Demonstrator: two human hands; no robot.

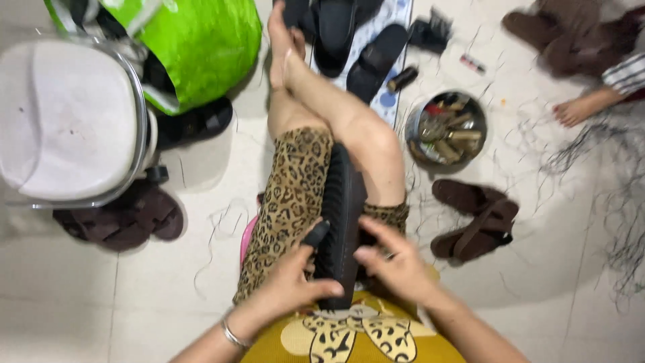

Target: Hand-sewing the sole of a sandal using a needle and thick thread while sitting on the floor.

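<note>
Black sandal (pixel 341 222) stands on edge on the person's lap, left hand (pixel 290 282) and right hand (pixel 396 262) clamped on its near end, strap work seemingly midway, more sandals waiting on floor (pixel 537 269).

Pale, glossy floor tiles (pixel 80 289) are filling the whole view, with thin grout lines running across them and soft light reflecting off their surface. Dark loose threads (pixel 625 222) are lying scattered over the tiles at the right. A white plastic stool with a metal rim (pixel 67 121) is standing at the upper left, with a bright green bag (pixel 201 47) sitting just beside it. A patterned mat (pixel 396 13) is stretching away at the top, next to a round metal bowl (pixel 447 128) holding small tools. Brown sandals (pixel 477 222) are resting on the floor at the right, and more are lying under the stool.
</note>
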